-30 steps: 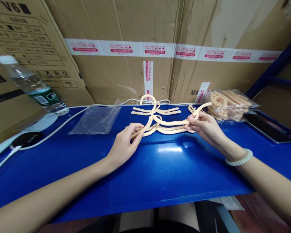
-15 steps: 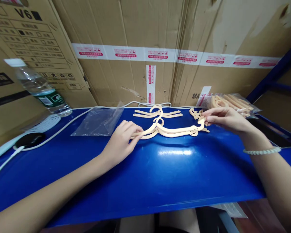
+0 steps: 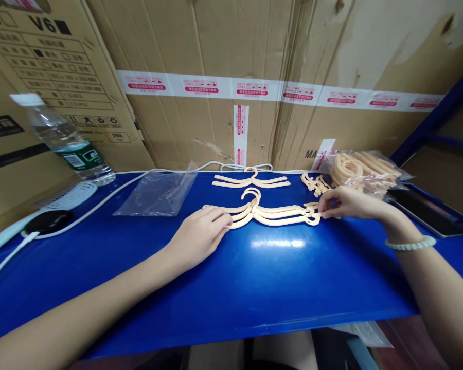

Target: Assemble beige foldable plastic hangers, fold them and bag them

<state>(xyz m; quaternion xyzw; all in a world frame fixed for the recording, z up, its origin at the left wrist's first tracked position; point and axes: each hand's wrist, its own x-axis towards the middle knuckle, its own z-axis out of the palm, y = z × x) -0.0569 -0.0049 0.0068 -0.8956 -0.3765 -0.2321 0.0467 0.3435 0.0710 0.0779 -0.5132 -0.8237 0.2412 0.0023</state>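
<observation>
Two cream plastic folding hangers point(image 3: 280, 221) lie on the blue table, one close behind the other, with small hook pieces at their right ends. My left hand point(image 3: 200, 234) is closed around the left arm of the front hanger. At the opposite end, my right hand point(image 3: 347, 204) pinches the small curved hook piece point(image 3: 314, 220) on that hanger's right tip. Behind them lie more cream hangers point(image 3: 231, 180) without end pieces. A little pile of loose hook pieces point(image 3: 312, 184) sits just beyond my right fingers.
At the back right, a clear bag of hanger parts point(image 3: 364, 169) lies by a dark phone point(image 3: 428, 211). An empty plastic bag point(image 3: 154, 195), a water bottle point(image 3: 75, 149), a black round device point(image 3: 48, 222) with a white cable and a pale hairbrush point(image 3: 71, 198) occupy the left. Cardboard boxes point(image 3: 200, 123) wall the back.
Both hands have lowered the hanger toward me, down onto the table in front of the other one. Its hooks now stand apart from the hangers behind.
</observation>
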